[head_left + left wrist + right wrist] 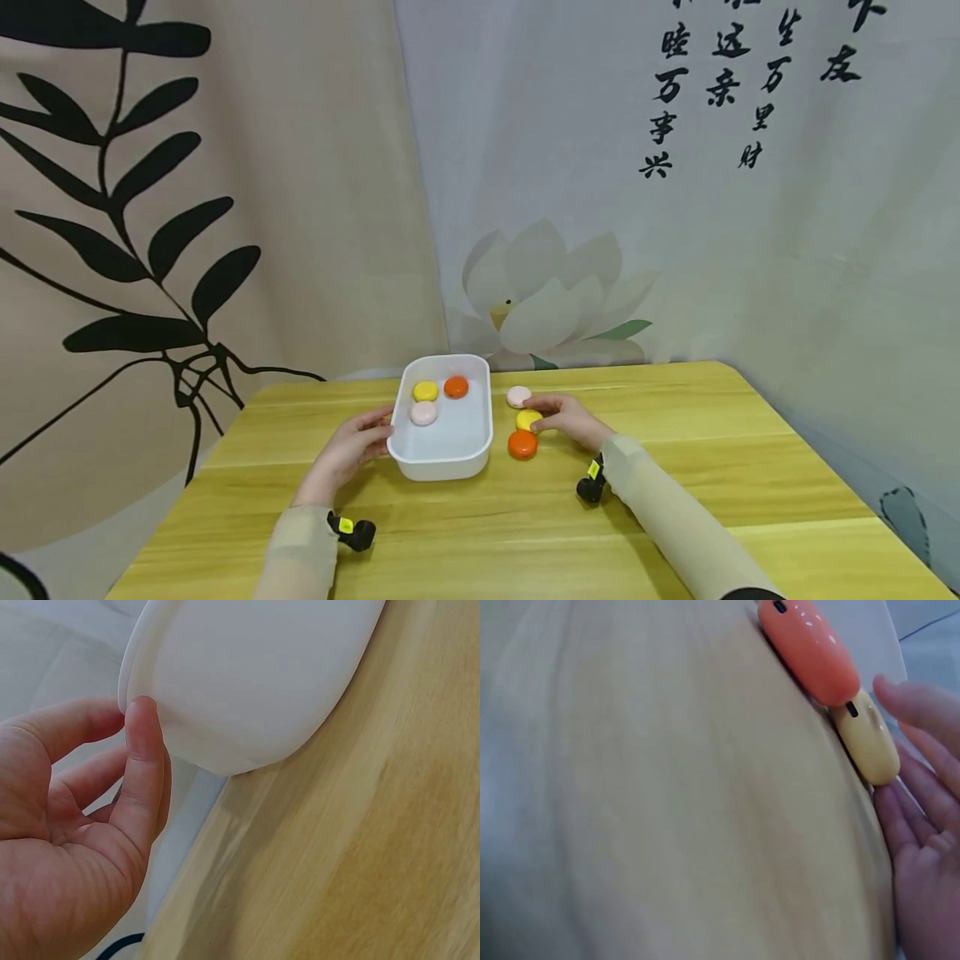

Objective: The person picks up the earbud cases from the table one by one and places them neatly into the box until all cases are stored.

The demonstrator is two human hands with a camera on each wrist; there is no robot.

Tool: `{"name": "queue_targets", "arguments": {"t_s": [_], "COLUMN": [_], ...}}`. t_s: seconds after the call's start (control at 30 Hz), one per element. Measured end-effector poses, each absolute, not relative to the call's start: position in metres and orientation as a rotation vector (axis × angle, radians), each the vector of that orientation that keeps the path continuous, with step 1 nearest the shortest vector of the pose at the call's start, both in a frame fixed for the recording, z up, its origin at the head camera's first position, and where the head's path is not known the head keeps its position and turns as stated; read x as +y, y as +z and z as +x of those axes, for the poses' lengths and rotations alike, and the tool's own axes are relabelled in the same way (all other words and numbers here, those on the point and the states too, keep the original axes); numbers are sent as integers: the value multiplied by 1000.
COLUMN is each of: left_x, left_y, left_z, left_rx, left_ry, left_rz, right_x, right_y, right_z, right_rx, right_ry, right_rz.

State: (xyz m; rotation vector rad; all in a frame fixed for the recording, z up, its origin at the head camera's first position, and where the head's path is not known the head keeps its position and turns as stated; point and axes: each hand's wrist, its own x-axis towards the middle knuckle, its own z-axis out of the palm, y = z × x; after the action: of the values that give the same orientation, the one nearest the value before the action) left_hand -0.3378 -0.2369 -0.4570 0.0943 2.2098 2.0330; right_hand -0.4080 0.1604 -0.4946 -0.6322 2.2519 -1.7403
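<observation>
A white plastic bin (442,468) stands on the table, holding a yellow (425,392), an orange (456,387) and a pink round gadget (423,413). My left hand (357,444) holds its left side; in the left wrist view the thumb and a finger meet at the rim (129,671). Right of the bin lie another pink gadget (517,397), a yellow one (528,420) and an orange one (522,445), close together. My right hand (568,418) has its thumb and fingers round the yellow gadget. The right wrist view shows dark slots in the edges of the orange (814,656) and yellow gadgets (868,742).
The wooden table (420,542) reaches back to a printed cloth backdrop (337,208) with plants and writing. A black wrist camera (592,483) is strapped to the right wrist, and another (356,533) to the left.
</observation>
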Motion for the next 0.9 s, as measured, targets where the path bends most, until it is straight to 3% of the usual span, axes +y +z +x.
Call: {"name": "queue_targets", "arguments": {"t_s": [0.9], "left_x": [-235], "left_y": [-457], "left_z": [-338], "left_rx": [2181], "left_ry": [2055], "left_rz": [124], "right_x": [154], "right_y": [-493], "right_z": [-405], "right_rx": [2352], "right_ry": [-1616], "right_rz": [-676]}}
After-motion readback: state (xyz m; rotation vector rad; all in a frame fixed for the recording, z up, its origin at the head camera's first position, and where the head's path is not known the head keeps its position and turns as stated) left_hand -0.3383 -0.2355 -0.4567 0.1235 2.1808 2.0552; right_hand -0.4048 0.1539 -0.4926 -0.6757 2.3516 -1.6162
